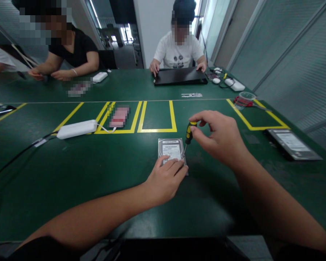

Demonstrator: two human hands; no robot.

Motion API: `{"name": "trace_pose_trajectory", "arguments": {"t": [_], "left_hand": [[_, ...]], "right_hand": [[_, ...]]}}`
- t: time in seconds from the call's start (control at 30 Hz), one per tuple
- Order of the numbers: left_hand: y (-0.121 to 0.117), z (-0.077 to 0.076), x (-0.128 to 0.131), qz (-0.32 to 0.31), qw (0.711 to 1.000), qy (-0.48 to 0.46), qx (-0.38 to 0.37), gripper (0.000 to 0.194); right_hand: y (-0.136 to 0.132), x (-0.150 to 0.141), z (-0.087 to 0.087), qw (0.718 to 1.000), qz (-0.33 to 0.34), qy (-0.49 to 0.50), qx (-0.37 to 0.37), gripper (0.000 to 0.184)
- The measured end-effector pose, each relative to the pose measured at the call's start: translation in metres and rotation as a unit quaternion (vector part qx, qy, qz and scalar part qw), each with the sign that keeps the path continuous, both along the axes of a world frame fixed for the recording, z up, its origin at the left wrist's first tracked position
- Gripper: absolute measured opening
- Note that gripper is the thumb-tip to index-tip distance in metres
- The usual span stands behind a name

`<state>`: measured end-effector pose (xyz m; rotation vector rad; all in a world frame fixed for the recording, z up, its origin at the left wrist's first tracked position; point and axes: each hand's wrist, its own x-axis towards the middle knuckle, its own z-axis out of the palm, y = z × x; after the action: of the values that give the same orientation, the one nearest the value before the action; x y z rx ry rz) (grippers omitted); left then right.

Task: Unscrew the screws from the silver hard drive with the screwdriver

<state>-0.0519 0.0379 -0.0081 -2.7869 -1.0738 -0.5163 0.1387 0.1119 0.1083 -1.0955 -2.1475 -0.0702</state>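
A silver hard drive (170,146) with a white label lies flat on the green table (97,174). My left hand (165,179) rests on its near end, fingers pressed down on the drive. My right hand (218,139) pinches the top of a small black and yellow screwdriver (188,133). The screwdriver stands nearly upright, its tip at the drive's right edge.
Yellow tape boxes (157,129) mark the table beyond the drive. A white power pack (76,129) with cables lies to the left, a flat black device (293,144) to the right. Two other people sit across the table, one with hands on a black laptop (180,76).
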Motion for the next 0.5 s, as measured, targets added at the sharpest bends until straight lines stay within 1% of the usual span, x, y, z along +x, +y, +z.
{"name": "trace_pose_trajectory", "arguments": {"t": [0.2,0.33,0.5], "left_hand": [[-0.0005,0.0004,0.0004,0.002,1.0,0.0,-0.007,0.038],[-0.0004,-0.0008,0.0003,0.003,1.0,0.0,-0.008,0.038],[-0.0005,-0.0012,0.0003,0.003,1.0,-0.001,-0.006,0.039]], "right_hand": [[0.0011,-0.0017,0.0,1.0,0.014,0.001,-0.004,0.014],[0.0009,-0.001,0.0,1.0,0.006,-0.001,-0.012,0.012],[-0.0006,-0.0017,0.0006,1.0,-0.006,0.0,-0.014,0.015]]}}
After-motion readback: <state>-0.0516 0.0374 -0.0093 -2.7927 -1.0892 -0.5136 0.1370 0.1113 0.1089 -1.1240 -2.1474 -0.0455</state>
